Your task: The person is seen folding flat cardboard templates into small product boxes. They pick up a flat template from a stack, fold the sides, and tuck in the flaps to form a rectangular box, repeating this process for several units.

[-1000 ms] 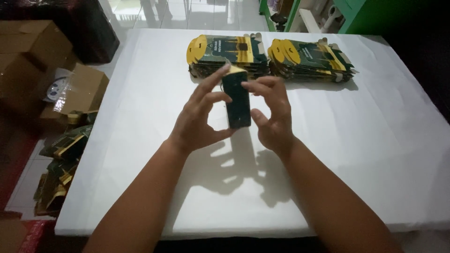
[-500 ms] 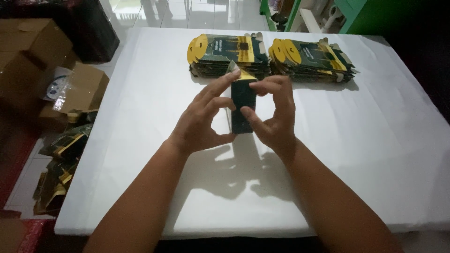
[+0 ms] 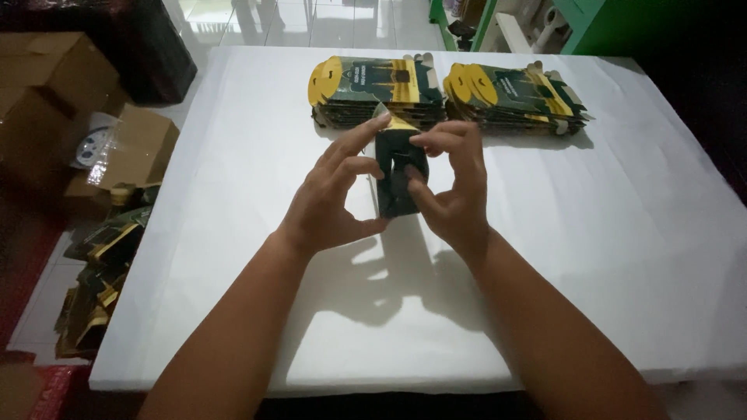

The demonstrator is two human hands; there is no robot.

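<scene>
Both hands hold one small dark green box (image 3: 398,175) upright above the middle of the table (image 3: 622,257), clear of its white cover. The left hand (image 3: 331,198) has a pinching grip: thumb low on the box's left edge, forefinger stretched up to the yellow flap at the top. The right hand (image 3: 451,183) pinches from the other side, thumb across the front face and fingers curled over the top right corner, by the flap. The box looks like thin printed card, so it should be very light and only as stiff as its folds make it; a hard squeeze on the broad faces would likely dent or crease it. The glossy print may be a little slippery. The edges and corners, where the card is doubled, seem the safest places to hold, and the flap wants only a fingertip. Beyond the hands, at the far side of the table, lie two stacks of flat boxes (image 3: 373,89) (image 3: 513,97) in the same green and yellow. On the floor to the left are brown cartons (image 3: 47,85) and a heap of more card (image 3: 101,272).
</scene>
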